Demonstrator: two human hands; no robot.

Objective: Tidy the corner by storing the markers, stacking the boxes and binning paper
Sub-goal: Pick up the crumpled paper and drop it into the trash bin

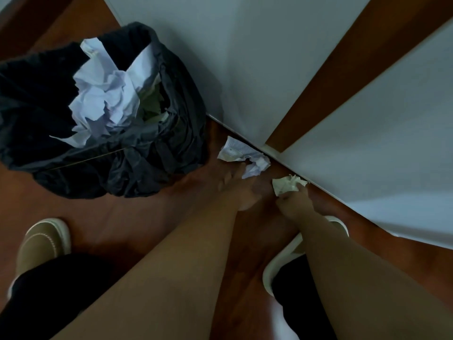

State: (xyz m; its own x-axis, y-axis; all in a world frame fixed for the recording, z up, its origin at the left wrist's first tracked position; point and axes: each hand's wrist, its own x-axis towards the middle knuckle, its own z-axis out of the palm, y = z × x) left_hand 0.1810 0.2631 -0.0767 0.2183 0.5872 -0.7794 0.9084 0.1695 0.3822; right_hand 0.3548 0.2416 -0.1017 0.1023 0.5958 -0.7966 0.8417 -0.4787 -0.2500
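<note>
Printed lines are showing on the crumpled printed sheet [241,155] lying at the foot of the wall, but the type is too small and blurred to be read; no brand or label is showing anywhere. A waste bin lined with a black bag [157,153] is standing on the reddish wooden floor [117,217] at upper left, close to the white wall [245,69], and is holding a heap of crumpled white paper [105,99] rising to the rim, with some darker greenish scrap showing beneath it on the right side. The left hand [235,190] is reaching down to the floor with fingers extended and loose, the fingertips [241,168] touching the near edge of the printed sheet without closing on it. The right hand [295,202] is pinching a small pale crumpled paper wad [288,184] between its fingertips, right beside the skirting line where a second white panel [380,155] is meeting the floor. A brown wooden upright [343,69] is running between the two white surfaces, its foot ending just beyond the sheet. The sheet and the wad are lying near each other, both hard against the wall edge, the sheet just right of the bin. A tan slip-on shoe [44,244] is planted at lower left and a white-soled shoe [286,256] is showing partly behind the right forearm, both with dark trouser legs above. Bare floor is lying open between the bin, the shoes and the hands
</note>
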